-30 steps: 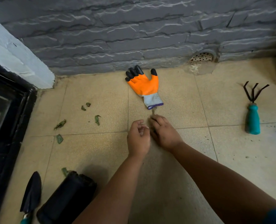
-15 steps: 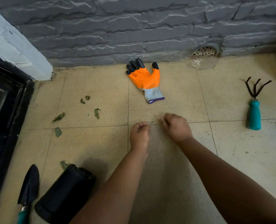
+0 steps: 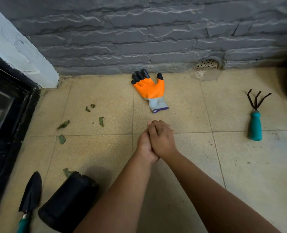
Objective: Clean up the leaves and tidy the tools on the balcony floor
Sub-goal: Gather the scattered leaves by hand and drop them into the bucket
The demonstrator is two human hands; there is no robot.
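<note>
Hands: I am pressing my left hand (image 3: pixel 143 145) and right hand (image 3: pixel 163 140) together, holding nothing I can see.
Leaves (image 3: pixel 63 124): lying scattered left.
Rake (image 3: pixel 255 118): lying far right.
Next: I am judging leaf-gathering calls for reaching left.

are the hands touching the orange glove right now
Apart. The head view shows bare tile between the orange glove's grey cuff and the fingertips of the left hand and right hand, which are pressed against each other.
</note>
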